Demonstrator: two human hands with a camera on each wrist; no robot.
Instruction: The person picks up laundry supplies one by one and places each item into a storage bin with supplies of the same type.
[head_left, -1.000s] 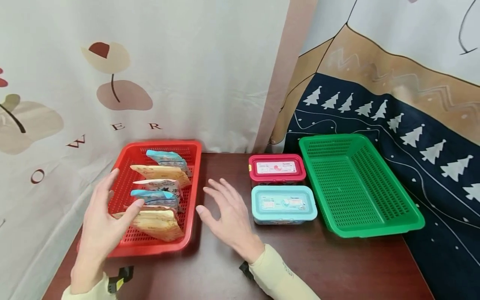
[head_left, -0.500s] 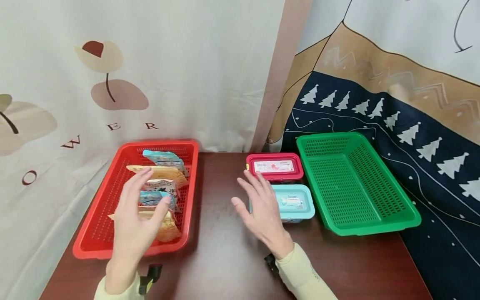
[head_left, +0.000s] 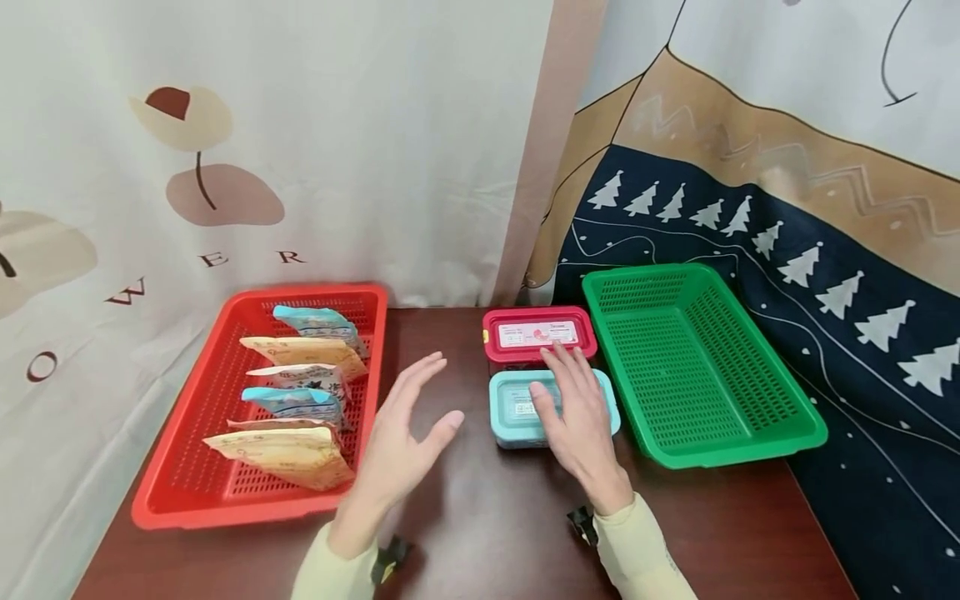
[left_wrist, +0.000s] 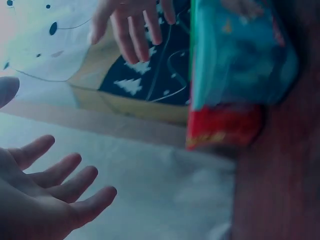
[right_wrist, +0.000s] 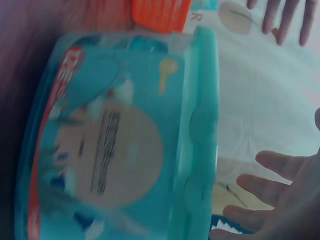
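My left hand (head_left: 401, 446) hovers between the red basket and the boxes, fingers spread and thumb apart; it holds nothing. Over the light blue lidded box (head_left: 517, 432) is my right hand (head_left: 581, 417), its fingers loosely extended and hiding part of the lid. The right wrist view shows this blue box (right_wrist: 110, 135) large, with the fingers clear of its lid. Just behind it stands a dark pink lidded box (head_left: 517, 325) with a white label. Both boxes also appear in the left wrist view, the blue box (left_wrist: 240, 60) nearer.
A red basket (head_left: 183, 512) at the left holds several snack packets (head_left: 292, 454) standing in a row. To the right of the boxes, a green basket (head_left: 720, 392) stands close beside them. Curtains (head_left: 390, 167) hang behind the dark wooden table (head_left: 465, 533).
Both hands have moved right: the left from over the red basket to the table's middle, the right from beside that basket to above the blue box. The view has shifted slightly.
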